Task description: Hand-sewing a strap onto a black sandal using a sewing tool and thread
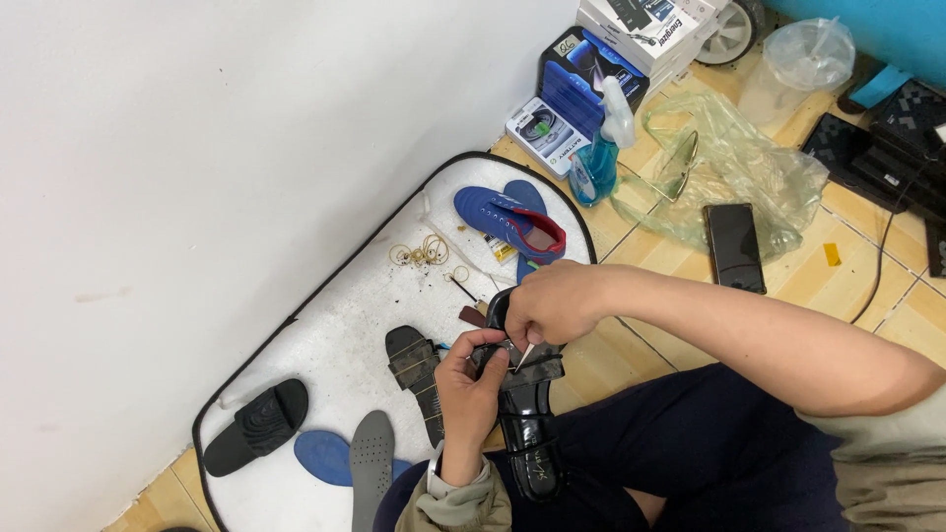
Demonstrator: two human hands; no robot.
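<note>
Head view: stacked white boxes (650, 25) above blue-black box (586, 74).

A plain white wall (197, 148) fills the view from nine to twelve o'clock, evenly lit, with only soft shadows on it. The floor (631, 355) is of tan tiles with pale grout lines, showing from the centre out to three o'clock. A white mat with a black rim (335, 325) lies on the floor against the wall, reaching from the centre to seven o'clock. At one o'clock a strip of teal wall (887, 25) shows.
</note>
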